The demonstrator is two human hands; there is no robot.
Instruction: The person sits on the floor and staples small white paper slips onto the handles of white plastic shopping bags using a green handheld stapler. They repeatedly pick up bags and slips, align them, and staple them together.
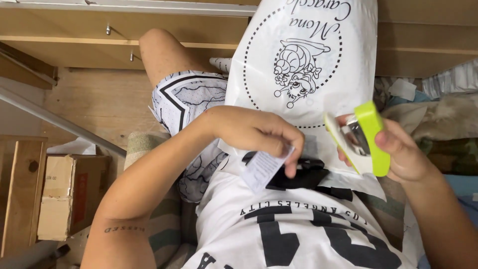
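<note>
left hand (254, 132) fingers pinch a paper slip (264, 169) at the white bag (303, 55) edge (right hand (398, 152) fingers clamp a green stapler (366, 142)).

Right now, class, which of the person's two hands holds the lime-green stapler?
The right hand grips the lime-green plastic stapler; the left hand instead pinches a small white printed paper slip.
</note>
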